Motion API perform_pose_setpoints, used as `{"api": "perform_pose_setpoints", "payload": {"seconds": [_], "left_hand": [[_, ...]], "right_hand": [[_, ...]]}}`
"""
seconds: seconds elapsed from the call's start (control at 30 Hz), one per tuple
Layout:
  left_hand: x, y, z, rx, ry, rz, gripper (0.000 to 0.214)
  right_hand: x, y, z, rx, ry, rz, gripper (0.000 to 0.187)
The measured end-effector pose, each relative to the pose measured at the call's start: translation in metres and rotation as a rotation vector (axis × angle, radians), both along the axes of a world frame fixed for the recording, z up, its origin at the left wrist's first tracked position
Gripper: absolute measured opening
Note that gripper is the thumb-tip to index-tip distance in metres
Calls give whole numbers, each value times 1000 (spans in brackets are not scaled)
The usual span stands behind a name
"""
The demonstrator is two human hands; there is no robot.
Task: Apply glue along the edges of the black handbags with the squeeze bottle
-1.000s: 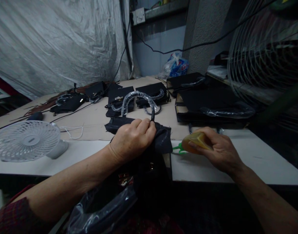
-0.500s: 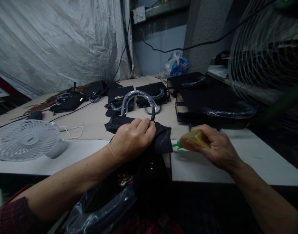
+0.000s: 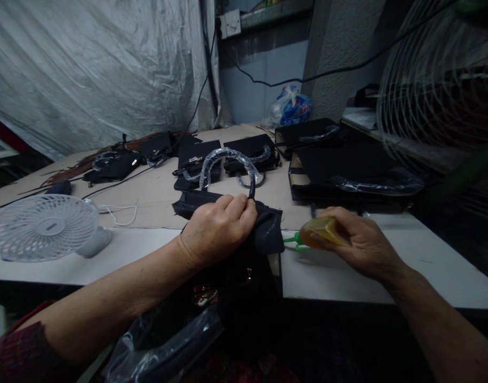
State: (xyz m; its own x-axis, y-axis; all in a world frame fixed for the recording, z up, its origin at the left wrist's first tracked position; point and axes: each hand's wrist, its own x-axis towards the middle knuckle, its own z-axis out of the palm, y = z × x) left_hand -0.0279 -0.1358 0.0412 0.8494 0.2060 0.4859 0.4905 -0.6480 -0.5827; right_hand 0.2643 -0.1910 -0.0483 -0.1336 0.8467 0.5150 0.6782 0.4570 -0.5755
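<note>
My left hand [image 3: 222, 229] is closed around the top of a black handbag [image 3: 267, 231], near the foot of its plastic-wrapped handle [image 3: 230, 154]. The bag's lower part, with gold-coloured hardware, hangs in shadow at the table's front edge. A second plastic-wrapped handle [image 3: 175, 346] shows below it. In my right hand [image 3: 359, 242] is a squeeze bottle of amber glue [image 3: 325, 232], gripped on its side. Its thin green nozzle [image 3: 294, 240] points left, at the right edge of the black bag; whether the tip touches the bag I cannot tell.
Several black handbags lie along the back, among them a large one [image 3: 347, 170] at the right. A small white fan [image 3: 46, 226] stands at the left. A big wire-caged fan [image 3: 439, 90] is at the right. A cable [image 3: 283, 84] crosses the back.
The glue bottle in my right hand has shifted slightly right, and more of its green nozzle shows. My left hand keeps its hold on the bag. The whole view has moved a little.
</note>
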Motion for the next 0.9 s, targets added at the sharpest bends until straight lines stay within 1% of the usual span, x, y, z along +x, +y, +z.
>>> {"api": "perform_pose_setpoints", "payload": {"seconds": [0.1, 0.2, 0.3, 0.4, 0.57, 0.67, 0.8, 0.9], "left_hand": [[0, -1, 0, 0, 6, 3, 24], [0, -1, 0, 0, 8, 9, 23], [0, -1, 0, -5, 11, 12, 22], [-1, -1, 0, -11, 23, 10, 22], [0, 0, -1, -11, 20, 12, 23], [0, 0, -1, -20, 18, 10, 24], [0, 0, -1, -23, 28, 17, 23], [-1, 0, 0, -27, 38, 27, 22]], "right_hand": [[3, -2, 1, 23, -11, -36, 49], [0, 0, -1, 47, 16, -38, 46], [-1, 0, -2, 11, 31, -27, 44], [2, 0, -2, -31, 20, -62, 42], [2, 1, -11, -25, 15, -118, 42], [1, 0, -12, -54, 27, -110, 42], [2, -11, -4, -101, 56, -72, 37], [1, -21, -1, -124, 65, -35, 36]]}}
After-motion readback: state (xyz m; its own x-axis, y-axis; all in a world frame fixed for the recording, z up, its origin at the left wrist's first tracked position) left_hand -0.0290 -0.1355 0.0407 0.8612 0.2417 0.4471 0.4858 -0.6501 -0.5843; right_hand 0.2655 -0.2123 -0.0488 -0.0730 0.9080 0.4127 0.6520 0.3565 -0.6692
